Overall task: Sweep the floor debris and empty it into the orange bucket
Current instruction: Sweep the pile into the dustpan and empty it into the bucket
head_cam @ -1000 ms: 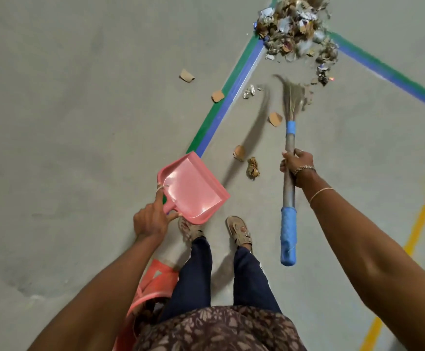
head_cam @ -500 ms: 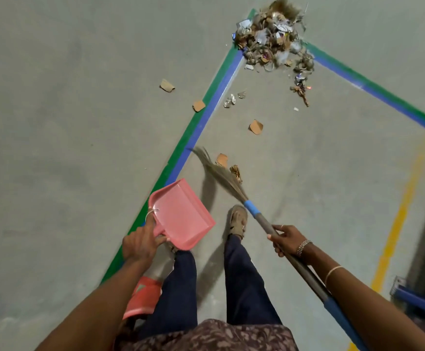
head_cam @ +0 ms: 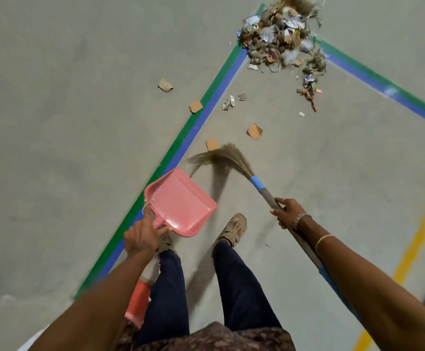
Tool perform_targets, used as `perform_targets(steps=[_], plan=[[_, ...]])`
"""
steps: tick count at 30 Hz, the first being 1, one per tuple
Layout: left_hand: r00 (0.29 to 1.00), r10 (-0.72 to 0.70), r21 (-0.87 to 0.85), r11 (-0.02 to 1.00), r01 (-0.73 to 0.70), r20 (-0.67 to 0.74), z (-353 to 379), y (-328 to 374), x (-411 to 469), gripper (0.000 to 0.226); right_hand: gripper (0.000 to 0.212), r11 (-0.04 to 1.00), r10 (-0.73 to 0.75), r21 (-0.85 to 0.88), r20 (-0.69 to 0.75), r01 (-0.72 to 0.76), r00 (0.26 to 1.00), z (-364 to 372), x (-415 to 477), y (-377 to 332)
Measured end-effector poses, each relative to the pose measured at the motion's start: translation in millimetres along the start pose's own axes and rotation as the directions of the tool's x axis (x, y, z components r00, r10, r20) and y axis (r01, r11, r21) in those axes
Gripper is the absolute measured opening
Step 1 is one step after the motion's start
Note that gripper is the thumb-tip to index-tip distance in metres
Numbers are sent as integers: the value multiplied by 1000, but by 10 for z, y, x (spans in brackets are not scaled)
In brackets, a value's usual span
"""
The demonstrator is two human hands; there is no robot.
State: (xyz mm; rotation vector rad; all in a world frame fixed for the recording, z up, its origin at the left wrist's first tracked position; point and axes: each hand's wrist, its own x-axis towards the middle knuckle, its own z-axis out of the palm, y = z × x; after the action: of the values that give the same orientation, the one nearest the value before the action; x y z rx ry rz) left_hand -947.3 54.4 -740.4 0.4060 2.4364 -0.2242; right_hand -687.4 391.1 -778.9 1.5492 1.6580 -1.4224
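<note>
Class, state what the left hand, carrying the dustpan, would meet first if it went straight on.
Likely the broom's bristles, just past the dustpan that the left hand holds; depth unclear.

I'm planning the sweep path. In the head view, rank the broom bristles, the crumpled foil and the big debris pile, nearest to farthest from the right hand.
1. Broom bristles, up-left of the right hand.
2. Crumpled foil, beside the blue tape line.
3. Debris pile, at the taped corner.

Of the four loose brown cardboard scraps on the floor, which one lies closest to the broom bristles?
The scrap just inside the blue line, right at the bristles; the other three lie farther toward the debris pile.
</note>
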Motion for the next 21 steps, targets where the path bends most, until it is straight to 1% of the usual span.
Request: perform_targets(steps=[2, 4, 7, 9, 11, 14, 19, 21], plan=[[1000, -27, -63, 998, 27, 1, -24, 241, -95, 91, 61, 997, -72, 6, -46, 72, 996, -150, -28, 16], [999, -35, -87, 996, 36, 10, -44, 459, -192, 92, 59, 989, -142, 30, -113, 147, 983, -296, -66, 26], [999, -39, -46, 998, 40, 28, -57, 715, -287, 93, 57, 966, -223, 91, -172, 241, 960, -557, -90, 80], [999, -30, -12, 999, 31, 36, -66, 838, -327, 95, 58, 957, -229, 139, -184, 256, 956, -744, -98, 170], [999, -13, 6, 1000, 13, 35, -88, 927, -338, 96, 58, 953, -228, 167, -161, 254, 960, -898, -143, 303], [1000, -4, 25, 1000, 3, 20, -162, 1032, -309, 94, 58, 960, -205, 178, -86, 217, 975, -1038, -256, 503], [1000, 6, 50, 999, -5, -15, -282, 1138, -192, 92, 61, 991, -106, 89, 26, 103, 994, -1032, -253, 725], [999, 2, 63, 998, 0, -32, -330, 1171, -128, 93, 62, 996, -43, 82, 10, 43, 999, -983, -158, 773]])
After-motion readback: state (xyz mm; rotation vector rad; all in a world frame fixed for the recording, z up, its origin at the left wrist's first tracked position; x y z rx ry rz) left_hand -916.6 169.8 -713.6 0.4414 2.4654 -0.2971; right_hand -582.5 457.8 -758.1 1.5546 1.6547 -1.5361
